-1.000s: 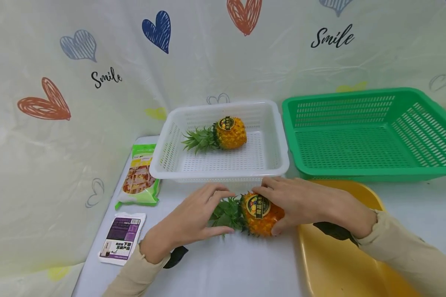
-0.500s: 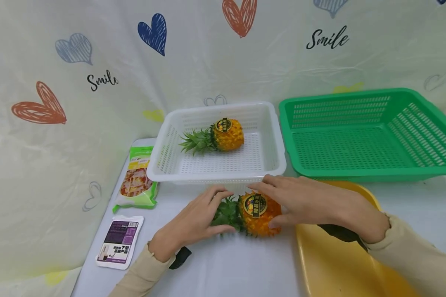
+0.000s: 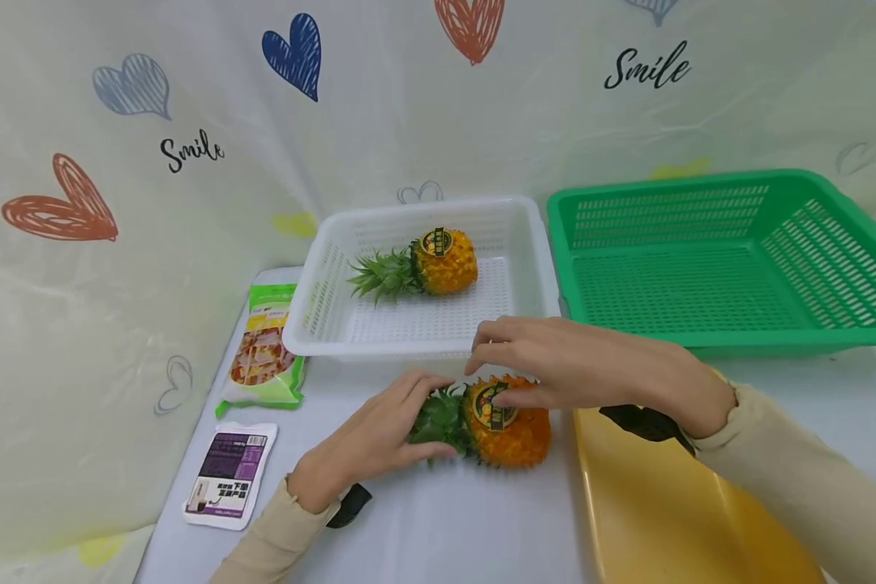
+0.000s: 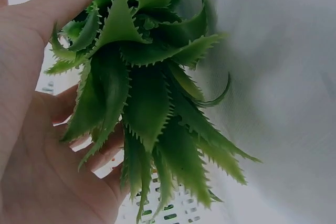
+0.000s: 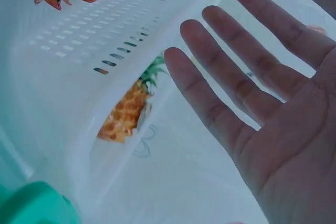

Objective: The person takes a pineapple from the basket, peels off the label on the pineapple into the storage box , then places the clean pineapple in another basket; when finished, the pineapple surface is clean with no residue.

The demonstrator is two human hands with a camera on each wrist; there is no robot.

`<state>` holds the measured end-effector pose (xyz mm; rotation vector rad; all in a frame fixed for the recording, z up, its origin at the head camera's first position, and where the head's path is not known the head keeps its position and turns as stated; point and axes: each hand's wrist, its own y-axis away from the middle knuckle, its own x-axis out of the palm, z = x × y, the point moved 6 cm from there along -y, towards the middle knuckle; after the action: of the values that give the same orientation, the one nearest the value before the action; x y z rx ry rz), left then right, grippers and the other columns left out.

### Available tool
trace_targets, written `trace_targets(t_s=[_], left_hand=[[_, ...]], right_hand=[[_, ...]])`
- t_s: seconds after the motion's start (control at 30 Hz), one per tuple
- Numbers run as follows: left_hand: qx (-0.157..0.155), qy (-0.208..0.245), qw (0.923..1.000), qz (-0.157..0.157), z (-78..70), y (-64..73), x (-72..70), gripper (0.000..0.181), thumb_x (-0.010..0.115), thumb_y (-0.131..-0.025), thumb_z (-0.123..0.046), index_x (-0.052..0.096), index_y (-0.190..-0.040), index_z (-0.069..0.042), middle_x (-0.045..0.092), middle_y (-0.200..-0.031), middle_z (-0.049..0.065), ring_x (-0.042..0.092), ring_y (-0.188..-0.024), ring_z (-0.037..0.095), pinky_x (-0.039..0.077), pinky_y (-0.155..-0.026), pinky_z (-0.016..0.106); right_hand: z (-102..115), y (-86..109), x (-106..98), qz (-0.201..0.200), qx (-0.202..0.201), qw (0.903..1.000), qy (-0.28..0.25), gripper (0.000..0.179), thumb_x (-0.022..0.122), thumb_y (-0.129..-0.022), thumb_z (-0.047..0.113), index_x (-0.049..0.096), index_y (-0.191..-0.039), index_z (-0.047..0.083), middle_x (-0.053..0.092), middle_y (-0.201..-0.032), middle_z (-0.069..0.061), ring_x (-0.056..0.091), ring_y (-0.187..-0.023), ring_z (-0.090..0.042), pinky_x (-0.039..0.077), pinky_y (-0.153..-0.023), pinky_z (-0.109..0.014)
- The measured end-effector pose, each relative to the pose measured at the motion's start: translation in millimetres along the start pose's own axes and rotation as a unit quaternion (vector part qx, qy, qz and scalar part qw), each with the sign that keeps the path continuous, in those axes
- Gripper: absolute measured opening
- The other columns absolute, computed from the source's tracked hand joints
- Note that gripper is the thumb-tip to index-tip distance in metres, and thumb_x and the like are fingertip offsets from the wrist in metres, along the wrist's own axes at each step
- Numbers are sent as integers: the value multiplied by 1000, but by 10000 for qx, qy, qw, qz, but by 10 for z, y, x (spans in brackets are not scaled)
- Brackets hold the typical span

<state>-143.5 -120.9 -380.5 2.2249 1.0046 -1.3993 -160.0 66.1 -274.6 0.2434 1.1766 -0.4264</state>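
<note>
Now that the right hand point(image 3: 573, 361) has lifted off the near pineapple point(image 3: 514, 442), released with fingers straight, only the left hand point(image 3: 372, 434) holds it, cupped round the leaves point(image 3: 440, 426); it lies at the white basket's point(image 3: 416, 349) five o'clock.

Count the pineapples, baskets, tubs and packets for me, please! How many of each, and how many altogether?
Pineapples: 2, the near pineapple and the far pineapple
Baskets: 2, the white basket and the green basket
Tubs: 1, the yellow tub
Packets: 2, the green packet and the purple-and-white packet
Total: 7
</note>
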Motion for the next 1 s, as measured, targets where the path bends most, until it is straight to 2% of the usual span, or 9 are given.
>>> trace_targets(t_s=[0.27,0.47,0.73,1.0], left_hand=[[31,37,9999,-98,-17,-7,-32,76,83,-89,-42,48,-148,-8,55,-137,4,57,-121,17,52,-100,35],[93,25,9998,-155,-24,24,-2,77,83,-89,-44,48,-147,-7,57,-136,6,58,-118,18,52,-99,36],[-33,86,9999,-116,-19,26,8,77,83,-89,-44,49,-147,-7,57,-135,5,58,-117,18,52,-99,37],[-42,74,9999,-106,-19,27,26,78,84,-88,-44,49,-147,-7,57,-137,6,58,-121,19,51,-101,37]], right_hand=[[-35,-200,142,627,-90,9976,-269,31,77,-98,26,72,-123,8,64,-118,-2,61,-98,-14,56,-86,-30],[-32,-225,235,937,-63,9951,-303,31,78,-97,26,72,-124,10,65,-118,1,62,-102,-12,55,-91,-33],[-22,-202,244,911,-98,9951,-363,27,79,-96,26,73,-120,14,65,-113,6,62,-100,-9,56,-91,-34],[-3,-198,229,657,-244,9969,-345,24,86,-90,19,75,-110,15,59,-101,8,62,-92,-5,56,-84,-28]])
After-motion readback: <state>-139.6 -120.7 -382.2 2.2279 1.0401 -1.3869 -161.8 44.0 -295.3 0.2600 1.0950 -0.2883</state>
